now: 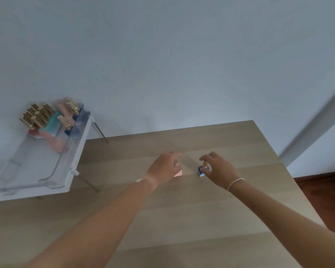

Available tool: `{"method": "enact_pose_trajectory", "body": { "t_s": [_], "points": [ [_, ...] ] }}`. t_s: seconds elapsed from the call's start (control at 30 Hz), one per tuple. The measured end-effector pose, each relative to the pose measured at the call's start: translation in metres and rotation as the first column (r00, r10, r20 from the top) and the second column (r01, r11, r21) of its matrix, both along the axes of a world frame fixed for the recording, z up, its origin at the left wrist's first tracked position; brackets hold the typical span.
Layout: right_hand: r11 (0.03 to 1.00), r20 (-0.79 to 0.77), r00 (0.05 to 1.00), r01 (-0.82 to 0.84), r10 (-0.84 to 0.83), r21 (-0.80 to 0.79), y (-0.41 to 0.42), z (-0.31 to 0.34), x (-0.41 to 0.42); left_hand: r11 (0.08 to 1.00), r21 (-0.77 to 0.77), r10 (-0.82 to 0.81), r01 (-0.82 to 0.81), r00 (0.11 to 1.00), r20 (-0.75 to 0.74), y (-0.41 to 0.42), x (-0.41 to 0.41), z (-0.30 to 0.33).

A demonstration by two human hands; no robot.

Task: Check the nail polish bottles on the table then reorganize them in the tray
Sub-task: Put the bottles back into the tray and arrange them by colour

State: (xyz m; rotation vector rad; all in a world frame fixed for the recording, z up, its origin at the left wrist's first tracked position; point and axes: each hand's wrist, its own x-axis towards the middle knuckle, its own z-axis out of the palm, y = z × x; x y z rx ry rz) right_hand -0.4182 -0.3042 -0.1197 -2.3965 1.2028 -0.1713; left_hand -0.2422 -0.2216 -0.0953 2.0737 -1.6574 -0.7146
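Two nail polish bottles stand on the wooden table (182, 219). My left hand (165, 167) covers a pink bottle (178, 173), with only its lower corner showing; the fingers curl around it. My right hand (219, 169) pinches the gold cap of a blue bottle (201, 170), which rests upright on the table. At the left, a clear plastic tray (52, 171) sits on a white stand and holds several bottles (48, 120) with gold caps at its far end, in pink, teal and blue.
The white stand (74, 167) with thin metal legs overlaps the table's left edge. A pale wall lies behind the table. Dark wooden floor (325, 192) shows to the right of the table's right edge.
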Motion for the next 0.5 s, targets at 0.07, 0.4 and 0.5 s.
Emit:
{"method": "enact_pose_trajectory", "body": {
  "t_s": [0.07, 0.4, 0.5],
  "points": [
    [1.0, -0.014, 1.0, -0.002, 0.002, 0.004, -0.004, -0.006, 0.001, 1.0, 0.018, 0.025, -0.025, 1.0, 0.004, -0.003, 0.001, -0.006],
    [0.997, 0.188, 0.979, 0.069, -0.075, 0.041, -0.012, 0.007, 0.021, 0.99, -0.09, 0.101, -0.105, 0.994, -0.051, 0.003, 0.018, -0.001],
    [0.999, 0.28, 0.959, 0.049, -0.045, -0.009, -0.01, 0.033, 0.041, 0.972, -0.189, 0.13, -0.141, 0.989, -0.07, 0.016, 0.04, 0.023]
  ]
}}
